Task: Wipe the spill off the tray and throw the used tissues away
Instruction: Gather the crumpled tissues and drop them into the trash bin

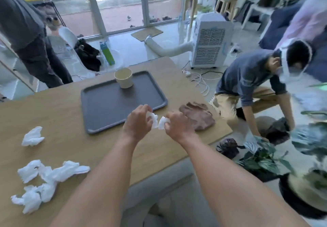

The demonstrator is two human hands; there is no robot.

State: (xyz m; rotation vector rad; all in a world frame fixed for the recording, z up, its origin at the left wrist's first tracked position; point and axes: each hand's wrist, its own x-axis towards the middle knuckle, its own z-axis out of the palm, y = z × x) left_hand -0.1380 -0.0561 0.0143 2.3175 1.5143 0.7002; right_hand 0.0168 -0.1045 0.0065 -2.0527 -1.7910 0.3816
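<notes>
A dark grey tray (99, 108) lies on the wooden table (58, 113), with a cream paper cup (123, 77) standing at its far edge. No spill shows on the tray's surface. Just in front of the tray's near right corner, my left hand (137, 123) and my right hand (177, 125) each pinch a piece of crumpled white tissue (158, 121), the two pieces almost touching between them. Several more crumpled white tissues lie on the table at the left: one tissue (32, 136) alone and a tissue pile (44, 182) near the front edge.
A brown cloth (198, 118) lies on the table right of the tray. A person (247, 85) crouches on the floor to the right, by a black bag (227, 147) and potted plants (265, 159). Another person (30, 37) stands at the far left. A white air cooler (210, 39) stands beyond the table.
</notes>
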